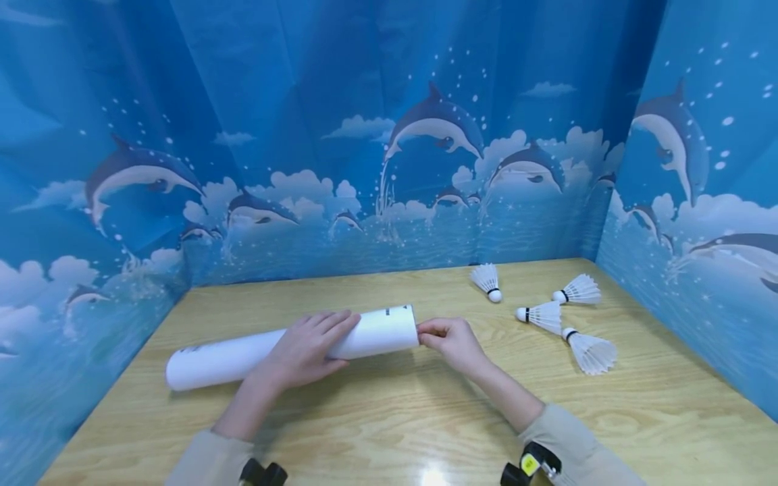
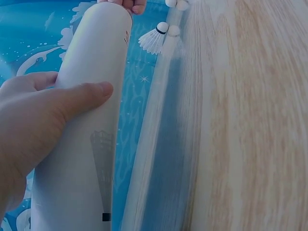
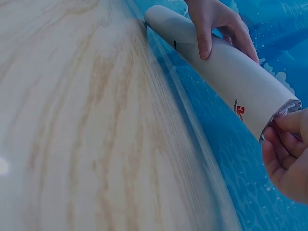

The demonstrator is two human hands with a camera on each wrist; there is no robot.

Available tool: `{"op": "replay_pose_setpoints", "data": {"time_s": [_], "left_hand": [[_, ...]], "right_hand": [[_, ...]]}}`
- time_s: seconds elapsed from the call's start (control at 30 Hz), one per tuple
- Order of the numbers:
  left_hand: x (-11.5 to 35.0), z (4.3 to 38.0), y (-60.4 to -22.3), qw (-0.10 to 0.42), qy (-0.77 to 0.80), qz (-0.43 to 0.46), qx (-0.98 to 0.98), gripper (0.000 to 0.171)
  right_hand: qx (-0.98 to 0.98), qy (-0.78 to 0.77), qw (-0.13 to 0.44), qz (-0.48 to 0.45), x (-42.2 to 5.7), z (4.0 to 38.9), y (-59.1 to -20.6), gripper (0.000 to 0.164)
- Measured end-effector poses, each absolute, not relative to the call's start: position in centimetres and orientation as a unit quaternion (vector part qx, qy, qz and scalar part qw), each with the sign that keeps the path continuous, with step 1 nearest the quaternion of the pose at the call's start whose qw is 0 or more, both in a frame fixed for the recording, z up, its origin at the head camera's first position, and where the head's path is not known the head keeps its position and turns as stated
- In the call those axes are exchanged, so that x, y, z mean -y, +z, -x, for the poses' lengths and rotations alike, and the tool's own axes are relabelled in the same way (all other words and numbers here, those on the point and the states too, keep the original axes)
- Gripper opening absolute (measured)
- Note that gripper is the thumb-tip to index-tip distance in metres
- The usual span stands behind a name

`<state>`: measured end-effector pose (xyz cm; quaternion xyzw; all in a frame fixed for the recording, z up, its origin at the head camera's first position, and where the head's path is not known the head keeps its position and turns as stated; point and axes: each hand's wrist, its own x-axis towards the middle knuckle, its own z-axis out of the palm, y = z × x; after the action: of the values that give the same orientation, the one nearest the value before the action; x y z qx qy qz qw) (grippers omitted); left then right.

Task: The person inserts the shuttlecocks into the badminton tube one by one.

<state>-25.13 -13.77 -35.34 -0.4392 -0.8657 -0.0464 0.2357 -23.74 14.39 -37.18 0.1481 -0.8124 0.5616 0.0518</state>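
A white shuttlecock tube [image 1: 237,354] lies slantwise over the table, its right end raised. My left hand [image 1: 313,344] grips it from above near the middle, with the thumb [image 2: 96,91] on the near side. At the tube's open right end, my right hand [image 1: 458,344] has its thumb and fingers pinched together. In the right wrist view, whitish feather edges [image 3: 291,105] show in the tube's mouth, where the right fingertips pinch what looks like a shuttlecock. Most of it is hidden by the fingers and the tube wall.
Several white shuttlecocks lie on the wooden table [image 1: 389,432] to the right: one farther back [image 1: 486,280], and a close group including a middle one [image 1: 543,316] and a nearer one [image 1: 591,351]. A blue dolphin-print curtain [image 1: 340,162] borders the table's back and sides.
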Motion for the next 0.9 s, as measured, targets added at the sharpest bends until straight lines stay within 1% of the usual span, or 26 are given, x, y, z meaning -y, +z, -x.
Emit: {"op": "replay_pose_setpoints", "data": {"time_s": [0.13, 0.3, 0.6, 0.7, 0.9], "left_hand": [[13.7, 25.1, -35.3, 0.237, -0.051, 0.438, 0.866, 0.082], [13.6, 25.1, -35.3, 0.239, -0.057, 0.435, 0.866, 0.083], [13.6, 25.1, -35.2, 0.233, -0.051, 0.442, 0.865, 0.082], [13.6, 25.0, -35.1, 0.233, -0.050, 0.443, 0.864, 0.082], [13.6, 25.0, -35.1, 0.237, -0.048, 0.444, 0.862, 0.081]], "right_hand": [[0.812, 0.566, 0.046, -0.137, -14.5, 23.9, -37.3, 0.014], [0.816, 0.556, 0.042, -0.154, -15.0, 24.0, -37.3, 0.015], [0.822, 0.532, -0.031, -0.199, -16.8, 23.5, -36.6, 0.022], [0.828, 0.521, -0.051, -0.200, -17.7, 23.4, -36.5, 0.025], [0.839, 0.509, -0.049, -0.184, -19.6, 23.2, -36.1, 0.032]]}}
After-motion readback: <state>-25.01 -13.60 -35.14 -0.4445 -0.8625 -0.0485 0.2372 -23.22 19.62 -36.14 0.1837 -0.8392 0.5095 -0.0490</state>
